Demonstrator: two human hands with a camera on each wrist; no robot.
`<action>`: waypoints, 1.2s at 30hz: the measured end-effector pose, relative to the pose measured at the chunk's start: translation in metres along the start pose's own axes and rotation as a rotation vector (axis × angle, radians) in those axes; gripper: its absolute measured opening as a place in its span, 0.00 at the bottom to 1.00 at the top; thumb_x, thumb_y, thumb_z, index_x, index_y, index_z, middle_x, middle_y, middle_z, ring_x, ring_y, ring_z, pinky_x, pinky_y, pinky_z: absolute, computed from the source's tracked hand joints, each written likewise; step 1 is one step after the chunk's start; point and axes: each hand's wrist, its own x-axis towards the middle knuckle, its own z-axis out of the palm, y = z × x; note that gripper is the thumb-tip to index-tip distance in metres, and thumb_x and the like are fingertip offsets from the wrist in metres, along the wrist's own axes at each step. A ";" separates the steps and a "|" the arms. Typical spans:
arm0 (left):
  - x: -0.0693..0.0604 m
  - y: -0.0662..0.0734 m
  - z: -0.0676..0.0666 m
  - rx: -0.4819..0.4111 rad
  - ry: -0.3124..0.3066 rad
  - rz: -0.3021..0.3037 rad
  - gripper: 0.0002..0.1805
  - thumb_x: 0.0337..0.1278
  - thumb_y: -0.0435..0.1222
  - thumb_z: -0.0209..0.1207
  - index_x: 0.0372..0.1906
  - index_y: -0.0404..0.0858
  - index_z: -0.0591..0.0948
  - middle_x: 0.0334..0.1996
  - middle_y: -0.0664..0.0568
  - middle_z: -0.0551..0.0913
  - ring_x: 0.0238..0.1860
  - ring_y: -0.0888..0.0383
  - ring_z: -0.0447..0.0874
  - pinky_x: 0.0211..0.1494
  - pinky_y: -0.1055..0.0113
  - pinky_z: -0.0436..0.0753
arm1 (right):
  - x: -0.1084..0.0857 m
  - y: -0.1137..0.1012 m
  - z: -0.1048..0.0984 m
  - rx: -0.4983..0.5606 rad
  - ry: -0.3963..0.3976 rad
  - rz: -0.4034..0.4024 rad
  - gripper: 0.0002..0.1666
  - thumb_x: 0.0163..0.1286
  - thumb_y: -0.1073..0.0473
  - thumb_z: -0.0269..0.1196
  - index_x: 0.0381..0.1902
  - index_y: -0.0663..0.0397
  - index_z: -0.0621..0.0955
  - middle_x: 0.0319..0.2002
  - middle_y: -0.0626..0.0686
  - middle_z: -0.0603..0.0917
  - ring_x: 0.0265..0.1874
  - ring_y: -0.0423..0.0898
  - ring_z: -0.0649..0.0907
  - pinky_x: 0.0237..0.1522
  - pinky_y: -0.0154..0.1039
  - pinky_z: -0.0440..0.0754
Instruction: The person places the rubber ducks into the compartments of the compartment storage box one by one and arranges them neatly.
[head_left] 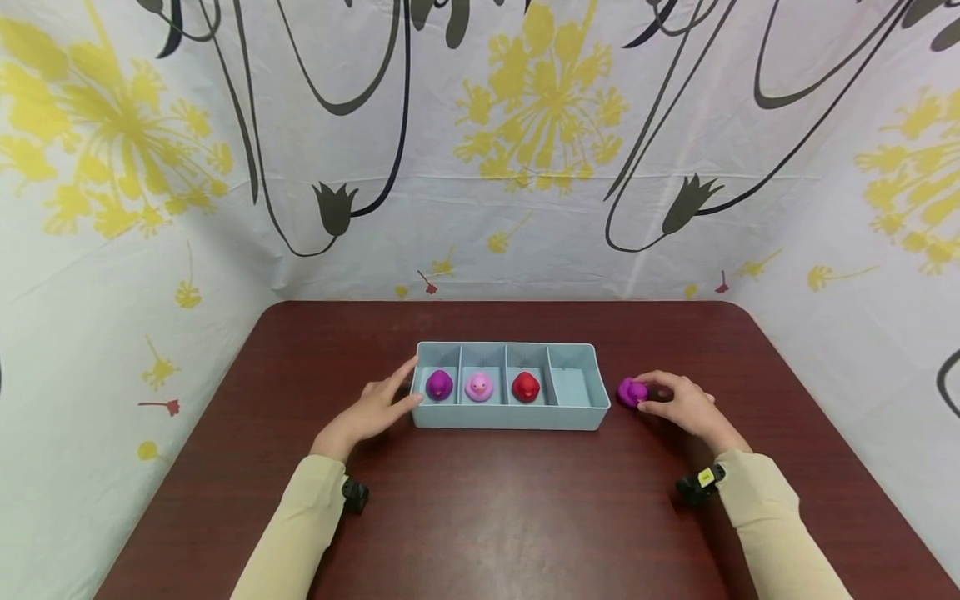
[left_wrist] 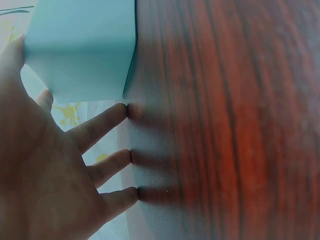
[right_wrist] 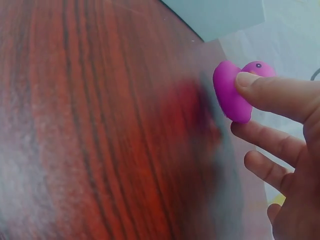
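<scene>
A light blue box (head_left: 510, 417) with a row of compartments stands on the table. Inside it, from left to right, sit a purple rubber duck (head_left: 439, 384), a pink rubber duck (head_left: 479, 386) and a red rubber duck (head_left: 526, 387), one per compartment; the rightmost compartment holds nothing. My left hand (head_left: 375, 408) touches the box's left end with thumb and index finger, its fingers spread; in the left wrist view, other fingertips rest on the table. To the right of the box, my right hand (head_left: 686, 403) pinches another purple duck (right_wrist: 232, 97), seemingly just above the table.
The dark red-brown wooden table (head_left: 495, 508) has a glossy top. A white cloth (head_left: 420, 150) with yellow and grey flower prints hangs behind it and along both sides. Each wrist carries a small black camera (head_left: 355, 495).
</scene>
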 end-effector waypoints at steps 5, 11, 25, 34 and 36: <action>0.000 0.000 0.000 -0.004 0.002 0.001 0.39 0.67 0.57 0.48 0.76 0.62 0.43 0.72 0.47 0.62 0.71 0.38 0.48 0.68 0.34 0.54 | 0.000 0.000 -0.004 0.001 0.015 0.000 0.24 0.59 0.48 0.69 0.52 0.48 0.80 0.47 0.60 0.85 0.47 0.59 0.82 0.35 0.47 0.57; 0.000 0.000 0.000 -0.004 0.000 -0.003 0.39 0.67 0.56 0.48 0.76 0.62 0.43 0.72 0.47 0.61 0.71 0.38 0.48 0.67 0.34 0.54 | 0.000 -0.001 -0.007 0.035 0.027 -0.010 0.24 0.60 0.48 0.68 0.52 0.49 0.79 0.44 0.60 0.86 0.48 0.60 0.81 0.36 0.49 0.56; 0.000 0.000 -0.001 -0.014 -0.006 -0.013 0.39 0.67 0.57 0.48 0.75 0.63 0.43 0.72 0.48 0.60 0.71 0.39 0.49 0.67 0.33 0.55 | 0.002 -0.012 -0.014 0.089 0.035 -0.002 0.25 0.60 0.49 0.69 0.53 0.51 0.79 0.43 0.61 0.86 0.48 0.61 0.82 0.44 0.62 0.56; -0.001 0.002 -0.001 -0.019 -0.010 -0.024 0.39 0.66 0.58 0.47 0.75 0.64 0.42 0.73 0.49 0.59 0.71 0.39 0.48 0.66 0.32 0.56 | 0.004 -0.021 -0.017 0.083 0.054 -0.025 0.24 0.60 0.51 0.69 0.52 0.51 0.79 0.41 0.60 0.87 0.45 0.61 0.83 0.42 0.57 0.57; -0.001 0.002 -0.001 -0.017 -0.009 -0.022 0.39 0.66 0.58 0.47 0.75 0.64 0.42 0.73 0.49 0.59 0.71 0.38 0.48 0.66 0.32 0.56 | 0.004 -0.023 -0.018 0.081 0.053 -0.024 0.24 0.60 0.51 0.69 0.52 0.51 0.79 0.40 0.60 0.87 0.45 0.61 0.83 0.42 0.56 0.57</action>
